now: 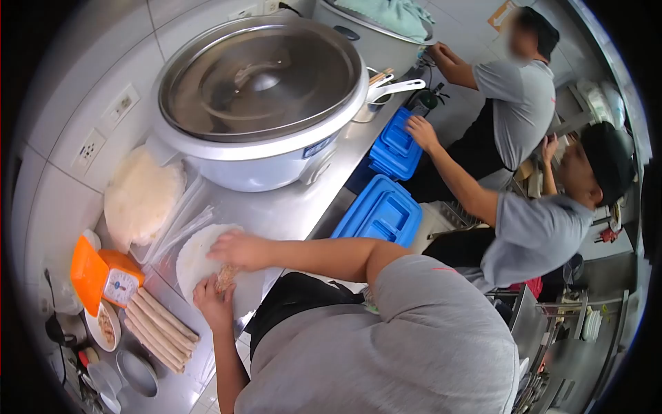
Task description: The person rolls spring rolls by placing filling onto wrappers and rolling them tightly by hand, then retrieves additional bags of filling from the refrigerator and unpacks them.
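Item: 1 round white wrapper sheet (189, 262), flat, beneath both hands at the counter's near edge; on it, 1 heap of pale brown shredded filling (225, 277), lying between the hands.
Right hand (241, 250): laid over the sheet, palm down, beside the heap; fingers bent, grip cannot be told.
Left hand (214, 303): at the sheet's lower edge, fingers curled against the filling; whether they close on it cannot be told.

Containers:
- 1 oval white dish (91, 324), holding similar filling.
- 1 shallow grey bowl (138, 372), beside the dish.
- 1 large white cooker (252, 170), its steel lid (276, 103) on, contents hidden.
- 1 second cooker (372, 31), beyond the first, pale green cloth (389, 15) on top.
- 1 metal pot (364, 114), holding a white-handled ladle (400, 87).
- 2 blue bins (379, 214), lids on, beside the counter.

Surface: steel counter (283, 212). Upon it, 1 row of long pale rolls (160, 330), 1 orange dial scale (123, 265) near them, and 1 pile of pale round sheets (145, 193) against the wall.

Room: white tiled wall (124, 55) with electrical outlets (89, 148); 2 co-workers (545, 228) in grey shirts and dark caps, the nearer with a hand (422, 132) at a blue lid.
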`<act>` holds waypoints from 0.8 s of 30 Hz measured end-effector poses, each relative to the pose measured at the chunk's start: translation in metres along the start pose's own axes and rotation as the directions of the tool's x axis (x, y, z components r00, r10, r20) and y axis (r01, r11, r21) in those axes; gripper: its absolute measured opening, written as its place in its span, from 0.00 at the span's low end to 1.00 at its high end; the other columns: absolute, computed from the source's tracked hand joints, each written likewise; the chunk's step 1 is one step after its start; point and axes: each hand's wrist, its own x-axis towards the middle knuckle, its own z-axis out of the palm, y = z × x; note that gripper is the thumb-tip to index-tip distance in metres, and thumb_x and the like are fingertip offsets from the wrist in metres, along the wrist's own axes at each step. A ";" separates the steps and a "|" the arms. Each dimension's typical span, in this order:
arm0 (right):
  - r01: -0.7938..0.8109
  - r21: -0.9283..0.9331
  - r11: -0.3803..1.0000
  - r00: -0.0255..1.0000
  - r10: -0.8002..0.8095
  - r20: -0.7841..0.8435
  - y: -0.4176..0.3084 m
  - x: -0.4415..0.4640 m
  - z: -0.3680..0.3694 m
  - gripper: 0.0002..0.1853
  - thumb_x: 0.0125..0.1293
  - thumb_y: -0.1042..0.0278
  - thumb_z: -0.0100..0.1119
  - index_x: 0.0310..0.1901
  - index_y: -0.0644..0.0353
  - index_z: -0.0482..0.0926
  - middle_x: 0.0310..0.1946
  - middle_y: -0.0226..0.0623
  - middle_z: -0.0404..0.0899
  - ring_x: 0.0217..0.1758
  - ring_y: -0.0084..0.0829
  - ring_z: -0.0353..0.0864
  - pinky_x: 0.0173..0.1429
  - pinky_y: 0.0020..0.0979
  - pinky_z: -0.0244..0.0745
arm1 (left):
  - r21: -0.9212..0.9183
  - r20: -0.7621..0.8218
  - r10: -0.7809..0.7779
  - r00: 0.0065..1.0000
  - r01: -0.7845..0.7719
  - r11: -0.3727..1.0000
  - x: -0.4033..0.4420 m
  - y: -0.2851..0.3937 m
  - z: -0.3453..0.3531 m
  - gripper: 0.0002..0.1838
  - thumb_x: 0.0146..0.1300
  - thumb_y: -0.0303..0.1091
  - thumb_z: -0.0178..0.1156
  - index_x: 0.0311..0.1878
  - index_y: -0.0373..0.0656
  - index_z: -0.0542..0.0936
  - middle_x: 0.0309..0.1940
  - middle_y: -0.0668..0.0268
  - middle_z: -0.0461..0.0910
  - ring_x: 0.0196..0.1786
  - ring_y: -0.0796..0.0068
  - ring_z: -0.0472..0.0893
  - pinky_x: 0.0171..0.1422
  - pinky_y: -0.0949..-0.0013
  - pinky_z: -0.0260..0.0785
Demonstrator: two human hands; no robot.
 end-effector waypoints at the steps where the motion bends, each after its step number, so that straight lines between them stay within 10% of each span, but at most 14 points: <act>1: -0.009 0.009 1.000 0.993 0.008 0.120 -0.001 0.003 0.015 0.23 0.48 0.67 0.65 0.49 0.58 0.77 0.42 0.35 0.76 0.51 0.40 0.72 0.55 0.39 0.67 | -0.001 0.018 -0.018 1.000 0.018 1.000 -0.001 -0.002 0.000 0.22 0.48 0.34 0.69 0.49 0.41 0.79 0.45 0.56 0.75 0.52 0.54 0.72 0.60 0.56 0.60; 6: -0.050 0.022 0.998 0.914 0.037 0.405 -0.002 0.013 0.057 0.13 0.48 0.58 0.67 0.35 0.52 0.83 0.39 0.33 0.75 0.51 0.35 0.72 0.55 0.39 0.65 | -0.059 -0.014 -0.034 0.999 0.033 0.998 -0.009 -0.030 0.003 0.18 0.48 0.31 0.69 0.44 0.40 0.80 0.43 0.57 0.76 0.49 0.54 0.73 0.56 0.57 0.63; 24: -0.055 0.089 0.995 0.944 0.023 0.329 -0.032 0.027 0.083 0.08 0.52 0.61 0.62 0.30 0.54 0.81 0.36 0.34 0.75 0.48 0.38 0.73 0.51 0.38 0.67 | -0.092 -0.060 -0.009 0.998 0.003 0.996 -0.039 -0.056 -0.022 0.17 0.51 0.32 0.67 0.46 0.40 0.82 0.44 0.55 0.79 0.49 0.54 0.75 0.56 0.57 0.67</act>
